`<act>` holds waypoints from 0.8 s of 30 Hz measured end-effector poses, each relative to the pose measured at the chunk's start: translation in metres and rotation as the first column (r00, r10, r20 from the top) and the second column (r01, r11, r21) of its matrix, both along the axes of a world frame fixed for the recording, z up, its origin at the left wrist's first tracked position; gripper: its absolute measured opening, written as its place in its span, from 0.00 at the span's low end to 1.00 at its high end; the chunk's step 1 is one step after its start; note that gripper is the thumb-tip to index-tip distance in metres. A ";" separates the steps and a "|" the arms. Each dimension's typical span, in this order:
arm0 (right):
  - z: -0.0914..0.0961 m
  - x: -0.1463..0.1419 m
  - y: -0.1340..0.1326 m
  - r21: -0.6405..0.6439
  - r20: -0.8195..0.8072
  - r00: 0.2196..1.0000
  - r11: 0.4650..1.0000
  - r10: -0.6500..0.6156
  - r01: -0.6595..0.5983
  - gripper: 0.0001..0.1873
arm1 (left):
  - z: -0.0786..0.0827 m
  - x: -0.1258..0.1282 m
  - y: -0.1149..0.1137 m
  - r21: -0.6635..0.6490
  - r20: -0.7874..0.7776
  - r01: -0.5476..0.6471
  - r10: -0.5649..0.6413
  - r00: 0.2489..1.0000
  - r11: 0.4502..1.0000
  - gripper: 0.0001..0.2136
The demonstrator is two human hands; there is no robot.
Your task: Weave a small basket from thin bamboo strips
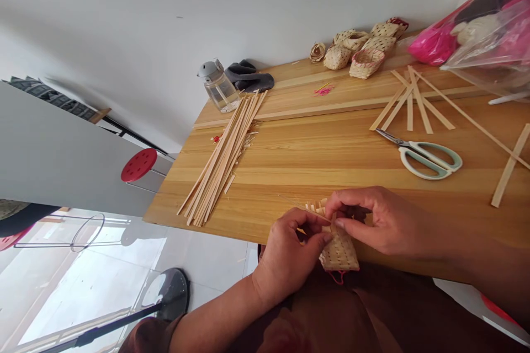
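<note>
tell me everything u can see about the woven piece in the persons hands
The woven piece is small and pale, plaited from flat strips that look like split bamboo, in a tight checked pattern. Loose strip ends stick out unwoven at its upper end. A short red thread dangles from its bottom edge. The left hand and right hand hold it from both sides, fingers pinching its upper part, just off the table's edge above the person's brown shirt.

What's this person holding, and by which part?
A small woven bamboo-strip basket, pinched by the left hand and right hand at its loose upper strip ends.
</note>
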State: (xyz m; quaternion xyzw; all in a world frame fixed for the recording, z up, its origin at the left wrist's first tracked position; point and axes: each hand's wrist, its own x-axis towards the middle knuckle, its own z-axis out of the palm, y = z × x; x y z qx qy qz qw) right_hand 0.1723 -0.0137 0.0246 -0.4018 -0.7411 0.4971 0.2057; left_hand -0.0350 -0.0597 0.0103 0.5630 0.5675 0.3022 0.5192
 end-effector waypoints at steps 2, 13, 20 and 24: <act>0.002 0.000 0.001 0.002 -0.021 1.000 1.000 0.019 -0.019 0.09 | 0.001 -0.001 0.002 -0.004 0.046 0.021 -0.021 0.999 1.000 0.02; 0.003 -0.014 -0.012 0.087 -0.021 0.989 0.985 -0.148 0.149 0.05 | 0.005 0.002 0.003 -0.036 0.016 0.041 -0.041 0.999 0.998 0.04; -0.003 -0.014 -0.018 0.034 -0.063 0.979 0.980 -0.191 0.194 0.08 | 0.000 0.012 0.004 0.018 -0.041 -0.005 0.005 0.999 1.000 0.10; -0.009 -0.016 -0.024 0.053 -0.110 0.967 0.970 -0.230 0.237 0.08 | 0.001 0.014 0.004 0.026 -0.064 0.013 -0.011 0.998 1.000 0.09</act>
